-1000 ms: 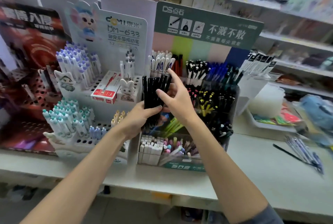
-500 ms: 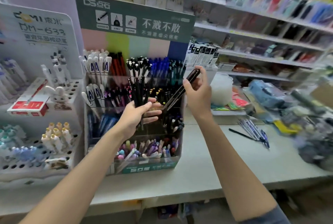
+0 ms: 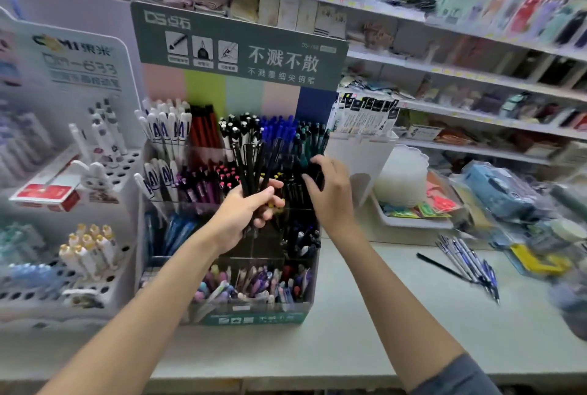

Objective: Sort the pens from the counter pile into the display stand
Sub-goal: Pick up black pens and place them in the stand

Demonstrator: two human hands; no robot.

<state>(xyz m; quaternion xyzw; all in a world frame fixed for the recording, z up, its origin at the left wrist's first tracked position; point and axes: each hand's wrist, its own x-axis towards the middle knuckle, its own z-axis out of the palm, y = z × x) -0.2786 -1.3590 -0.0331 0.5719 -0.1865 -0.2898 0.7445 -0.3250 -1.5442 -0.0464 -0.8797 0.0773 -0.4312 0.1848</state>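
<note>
Rack: a white plastic holed pen rack (image 3: 120, 178) fills the left of the frame, just beside the display stand's left wall, so there is no side room there.
Left grip: the left hand (image 3: 241, 213), at centre, has its fingers wrapped tight round a bundle of slim black pens (image 3: 254, 166), held upright in front of the stand's middle rows.
Stand: the green-headed cardboard display stand (image 3: 254, 318) with clear compartments sits at centre. Its rows look closely packed, so gaps for new pens are narrow.
Right grip: the right hand (image 3: 330, 198), right of centre, curls its fingers over a dark compartment on the stand's right side. Whether it pinches a pen cannot be told, since it is dark against dark.
Pile: loose blue-and-white pens (image 3: 470, 264) and one lone black pen (image 3: 441, 266) lie at lower right on the pale grey tabletop (image 3: 365, 315), well apart from the stand.
Progress: seemingly mid-task, with the bundle unsorted and the pile waiting.
Room: bare tabletop lies between the stand and the pile. Its front edge runs along the bottom of the frame, and blurred packaged goods crowd the far right.
</note>
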